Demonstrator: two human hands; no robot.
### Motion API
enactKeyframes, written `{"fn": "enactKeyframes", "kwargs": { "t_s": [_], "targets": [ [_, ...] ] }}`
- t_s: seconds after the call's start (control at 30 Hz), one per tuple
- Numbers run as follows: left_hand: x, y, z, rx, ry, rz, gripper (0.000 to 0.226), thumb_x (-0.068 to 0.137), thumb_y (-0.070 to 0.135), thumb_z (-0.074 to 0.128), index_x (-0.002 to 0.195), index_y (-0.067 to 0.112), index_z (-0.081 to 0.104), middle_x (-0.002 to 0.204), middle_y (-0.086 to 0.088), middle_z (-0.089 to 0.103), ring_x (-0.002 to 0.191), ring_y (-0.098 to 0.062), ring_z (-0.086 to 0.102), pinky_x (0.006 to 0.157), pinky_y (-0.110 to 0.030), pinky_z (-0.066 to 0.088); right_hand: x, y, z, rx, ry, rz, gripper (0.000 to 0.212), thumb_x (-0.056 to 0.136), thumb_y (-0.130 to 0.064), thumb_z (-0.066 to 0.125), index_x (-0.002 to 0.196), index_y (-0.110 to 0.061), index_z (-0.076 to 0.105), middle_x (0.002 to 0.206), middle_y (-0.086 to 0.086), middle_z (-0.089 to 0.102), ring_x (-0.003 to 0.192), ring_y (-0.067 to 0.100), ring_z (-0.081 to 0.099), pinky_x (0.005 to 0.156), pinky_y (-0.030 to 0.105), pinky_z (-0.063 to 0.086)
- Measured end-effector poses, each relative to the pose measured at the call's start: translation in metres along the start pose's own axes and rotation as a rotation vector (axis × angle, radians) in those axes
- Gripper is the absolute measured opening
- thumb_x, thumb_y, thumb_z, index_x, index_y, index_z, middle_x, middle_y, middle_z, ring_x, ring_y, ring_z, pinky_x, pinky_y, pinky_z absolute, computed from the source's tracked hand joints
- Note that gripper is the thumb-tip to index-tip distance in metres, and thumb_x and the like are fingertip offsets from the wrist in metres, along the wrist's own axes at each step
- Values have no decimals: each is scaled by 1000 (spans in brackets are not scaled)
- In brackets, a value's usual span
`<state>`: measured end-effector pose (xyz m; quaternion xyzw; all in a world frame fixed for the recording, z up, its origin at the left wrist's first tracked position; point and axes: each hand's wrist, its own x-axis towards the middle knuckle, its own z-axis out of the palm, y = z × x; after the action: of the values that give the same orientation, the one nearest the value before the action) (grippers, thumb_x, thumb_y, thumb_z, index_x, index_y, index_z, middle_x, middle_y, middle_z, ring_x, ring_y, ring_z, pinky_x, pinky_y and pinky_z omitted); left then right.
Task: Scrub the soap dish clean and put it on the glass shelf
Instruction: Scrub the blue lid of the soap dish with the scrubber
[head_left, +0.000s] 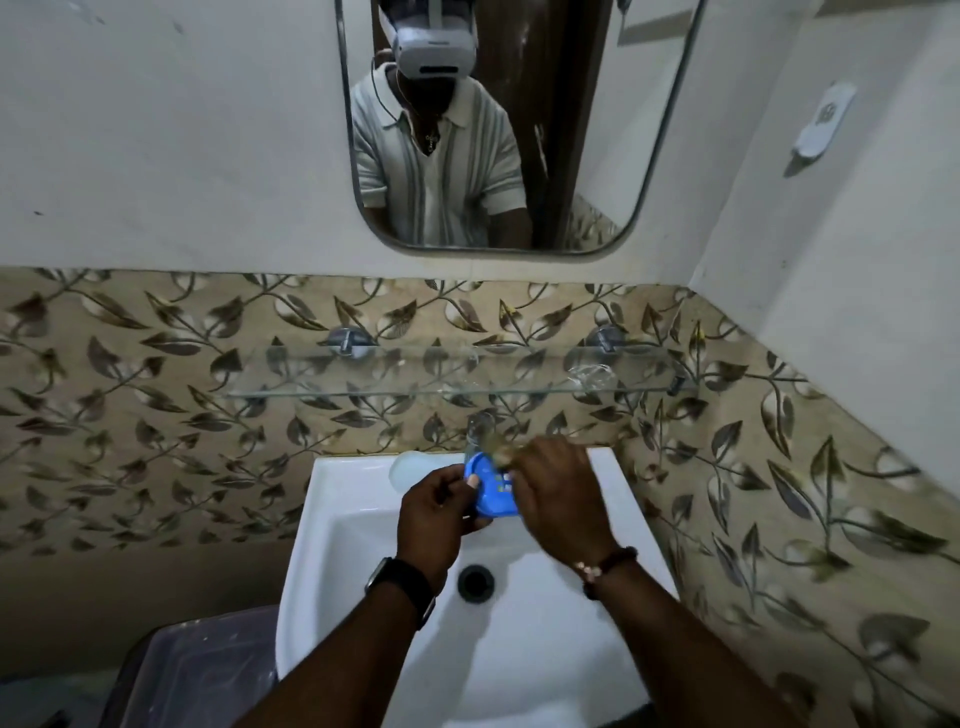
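Over the sink (363, 499), my left hand (434, 514) grips the dish (491, 491) tilted; my right hand (558, 493), closed on a blurred scrubber (501, 453), presses its inside.

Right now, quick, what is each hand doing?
Left hand: closed on the edge of the blue plastic soap dish.
Right hand: closed over the dish; something brownish and blurred in it, cannot tell what.

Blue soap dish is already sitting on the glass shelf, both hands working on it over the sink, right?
Not on the shelf. The head view shows the soap dish held over the sink, below the glass shelf. The left hand holds it while the right hand works on it.
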<state>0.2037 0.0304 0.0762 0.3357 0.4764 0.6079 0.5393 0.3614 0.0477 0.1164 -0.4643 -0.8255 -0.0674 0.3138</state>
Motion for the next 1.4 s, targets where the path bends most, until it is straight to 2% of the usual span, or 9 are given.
{"fn": "enactKeyframes", "kwargs": {
  "t_s": [0.1, 0.23, 0.37, 0.53, 0.67, 0.77, 0.97, 1.23, 1.4],
  "targets": [
    [-4, 4, -2, -12, -24, 1, 17, 96, 2, 61, 110, -3, 69, 103, -30, 72, 85, -33, 73, 74, -43, 63, 4, -25, 3, -95, -147, -106, 32, 86, -22, 42, 106, -20, 68, 110, 3, 66, 100, 25, 54, 85, 38, 39],
    [-9, 12, -12, -15, -7, 24, 17, 98, 2, 58, 111, 0, 69, 102, -23, 74, 85, -30, 74, 75, -47, 63, 11, -23, -10, -365, -106, -187, 37, 83, -23, 38, 102, -22, 70, 94, 4, 64, 89, 29, 58, 74, 40, 42],
    [-14, 15, -10, -37, 21, 41, 19, 99, 8, 58, 114, -1, 67, 102, -22, 74, 83, -28, 73, 74, -46, 64, 16, -26, -21, -520, -150, -3, 31, 83, -18, 41, 97, -19, 69, 90, 5, 62, 88, 31, 54, 81, 47, 40],
    [-13, 18, -12, -57, 13, 52, 14, 99, 9, 60, 100, 8, 74, 84, -8, 77, 73, -18, 72, 62, -35, 61, 20, -60, -7, -120, -231, 94, 22, 89, -31, 51, 100, -27, 69, 98, -2, 59, 104, 24, 49, 89, 44, 33],
    [-10, 19, -23, -72, 27, 47, 14, 98, 8, 60, 100, 8, 74, 86, -7, 78, 76, -19, 74, 65, -34, 61, 30, -54, -14, -279, -270, -101, 25, 87, -30, 51, 104, -26, 68, 102, 3, 60, 105, 27, 48, 84, 46, 35],
    [-8, 25, -25, -82, 33, 68, 13, 98, 9, 61, 105, 7, 72, 93, -10, 78, 79, -22, 75, 68, -37, 62, 39, -43, -24, -371, -245, -29, 39, 88, -26, 37, 109, -25, 70, 105, 4, 61, 103, 30, 52, 82, 44, 36],
    [1, 40, -24, -84, 51, 93, 16, 98, 6, 59, 109, 0, 69, 91, -14, 76, 79, -26, 73, 71, -41, 62, 36, -63, -21, 27, -333, 29, 34, 89, -16, 56, 114, -34, 70, 110, -1, 58, 115, 23, 45, 89, 46, 26],
    [-7, 34, -16, -93, 39, 113, 14, 99, 9, 59, 102, 10, 72, 86, -6, 79, 76, -21, 74, 64, -33, 61, 57, -55, -38, -262, -290, 15, 29, 91, -34, 49, 110, -33, 71, 103, -3, 60, 107, 22, 49, 86, 44, 29],
    [4, 44, -25, -84, 103, 119, 18, 99, 2, 56, 103, 9, 72, 90, -12, 76, 76, -26, 71, 67, -36, 63, 48, -62, -29, -31, -436, -69, 28, 89, -18, 56, 107, -32, 73, 105, 0, 56, 117, 26, 44, 90, 46, 29]
  ]
}}
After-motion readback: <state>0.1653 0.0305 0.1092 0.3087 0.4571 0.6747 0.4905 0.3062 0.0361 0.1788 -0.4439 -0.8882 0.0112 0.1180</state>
